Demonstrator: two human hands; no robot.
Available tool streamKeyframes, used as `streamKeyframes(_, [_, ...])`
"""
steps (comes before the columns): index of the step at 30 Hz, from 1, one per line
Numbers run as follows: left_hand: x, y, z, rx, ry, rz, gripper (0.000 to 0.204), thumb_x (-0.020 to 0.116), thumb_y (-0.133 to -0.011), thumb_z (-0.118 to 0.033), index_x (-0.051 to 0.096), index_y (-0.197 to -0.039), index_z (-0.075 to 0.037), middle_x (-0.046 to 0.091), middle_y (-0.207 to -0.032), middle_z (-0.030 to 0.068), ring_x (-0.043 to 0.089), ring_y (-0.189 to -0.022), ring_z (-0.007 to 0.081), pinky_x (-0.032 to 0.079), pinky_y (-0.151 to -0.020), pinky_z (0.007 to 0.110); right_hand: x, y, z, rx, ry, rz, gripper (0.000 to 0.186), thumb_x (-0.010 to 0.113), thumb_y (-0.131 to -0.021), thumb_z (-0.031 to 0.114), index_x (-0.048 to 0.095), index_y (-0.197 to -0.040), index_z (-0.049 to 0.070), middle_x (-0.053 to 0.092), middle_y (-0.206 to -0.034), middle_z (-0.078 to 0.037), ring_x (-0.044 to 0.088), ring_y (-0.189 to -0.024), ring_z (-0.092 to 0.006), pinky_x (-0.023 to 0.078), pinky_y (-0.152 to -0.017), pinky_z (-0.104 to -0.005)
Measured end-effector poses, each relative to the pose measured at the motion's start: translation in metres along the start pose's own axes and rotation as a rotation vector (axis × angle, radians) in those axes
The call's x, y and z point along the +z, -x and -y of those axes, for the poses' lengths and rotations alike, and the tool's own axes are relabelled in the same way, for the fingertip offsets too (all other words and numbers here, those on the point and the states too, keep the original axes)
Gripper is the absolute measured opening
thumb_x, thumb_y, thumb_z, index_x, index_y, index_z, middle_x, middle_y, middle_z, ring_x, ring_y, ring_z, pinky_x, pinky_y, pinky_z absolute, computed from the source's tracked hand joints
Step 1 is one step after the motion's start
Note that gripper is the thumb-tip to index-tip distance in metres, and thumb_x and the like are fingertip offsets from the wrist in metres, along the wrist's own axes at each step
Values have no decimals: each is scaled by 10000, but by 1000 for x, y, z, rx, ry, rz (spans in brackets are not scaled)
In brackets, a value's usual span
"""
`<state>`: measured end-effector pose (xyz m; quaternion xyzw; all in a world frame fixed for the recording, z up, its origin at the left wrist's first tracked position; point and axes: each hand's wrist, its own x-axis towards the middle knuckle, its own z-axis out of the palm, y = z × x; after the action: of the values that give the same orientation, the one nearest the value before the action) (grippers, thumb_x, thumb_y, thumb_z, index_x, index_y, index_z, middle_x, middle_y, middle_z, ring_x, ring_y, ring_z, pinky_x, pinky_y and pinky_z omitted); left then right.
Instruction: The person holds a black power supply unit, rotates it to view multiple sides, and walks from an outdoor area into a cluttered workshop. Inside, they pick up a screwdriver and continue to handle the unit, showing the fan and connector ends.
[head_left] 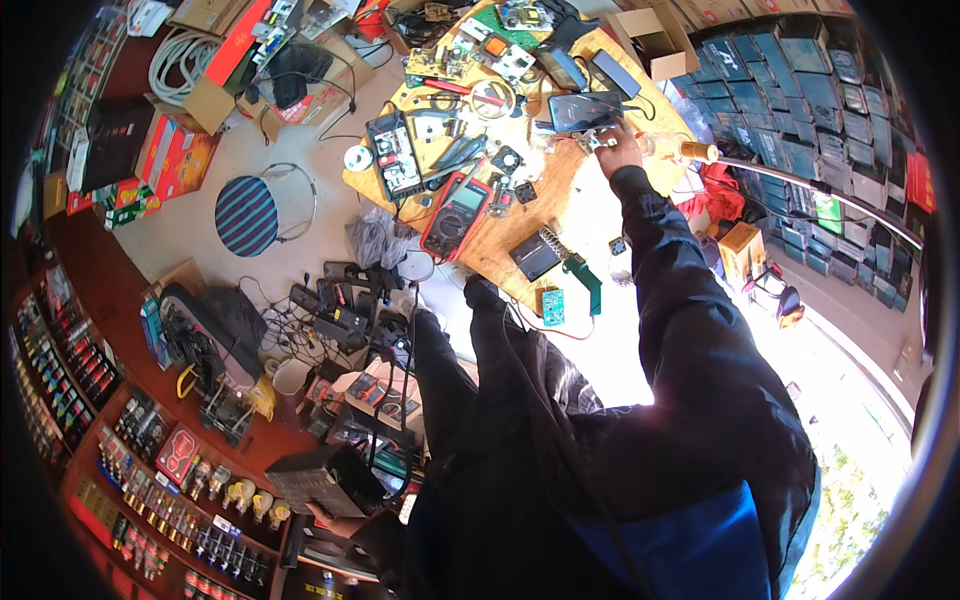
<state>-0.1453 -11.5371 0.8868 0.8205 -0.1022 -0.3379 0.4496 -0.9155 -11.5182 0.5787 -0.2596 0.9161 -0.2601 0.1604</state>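
My right hand (620, 152) reaches over the wooden table, its fingers bent around something small and pale beside a dark smartphone (585, 112). Glare and the fingers hide what that small thing is. Low in the view, my left hand (338, 522) is under a black box (328, 480) and grips its lower edge. Nearer on the table lies a red multimeter (461, 213) with a grey screen. A green-handled soldering tool (583, 283) rests by a coiled spring holder, close to a small green circuit board (552, 306).
Circuit boards, cables and an opened device (396, 155) crowd the table (500, 262). A striped round stool (247, 216) stands to its left. Tangled adapters (338, 318) lie on the floor. Shelves of bulbs (160, 500) are at lower left; stacked dark boxes (770, 110) fill the far right.
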Motion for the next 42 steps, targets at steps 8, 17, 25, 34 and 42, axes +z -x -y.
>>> streamKeyframes(8, [-14, 9, 12, 44, -115, -106, 884, 632, -844, -620, 412, -1560, -150, 329, -1633, 156, 377, -1442, 424, 348, -1105, 678, 10, 14, -7, -10, 2, 56, 160, 735, -759, 123, 721, -909, 69, 507, -1517, -196, 631, -1170, -343, 515, -1003, -392])
streamKeyframes(17, [-16, 25, 19, -33, -55, -115, 944, 637, -823, -642, 377, -1570, -126, 393, -1602, 176, 367, -1467, 395, 303, -1153, 652, 5, -12, 3, -106, 208, 0, 142, 728, -791, 175, 739, -911, 100, 525, -1478, -245, 534, -1348, -380, 448, -1109, -413])
streamKeyframes(25, [-23, 19, 30, -80, 1, -110, 981, 637, -789, -683, 381, -1570, -147, 379, -1613, 170, 343, -1474, 415, 306, -1138, 683, 4, -23, 13, -112, 250, -7, 170, 756, -787, 186, 761, -942, 118, 504, -1542, -133, 674, -1164, -320, 512, -1022, -381])
streamKeyframes(34, [-25, 13, 32, -106, -28, -98, 983, 660, -782, -663, 381, -1569, -144, 391, -1604, 171, 356, -1462, 414, 316, -1133, 688, 4, -30, 25, -92, 143, 57, 181, 750, -743, 175, 756, -907, 97, 499, -1531, -199, 530, -1358, -374, 445, -1119, -388])
streamKeyframes(42, [-9, 26, 21, -70, -112, -57, 986, 680, -775, -646, 382, -1568, -141, 401, -1595, 172, 367, -1452, 412, 325, -1128, 692, 9, -37, 24, -122, 65, 37, 137, 752, -760, 152, 741, -882, 91, 516, -1511, -182, 587, -1285, -371, 510, -1041, -394])
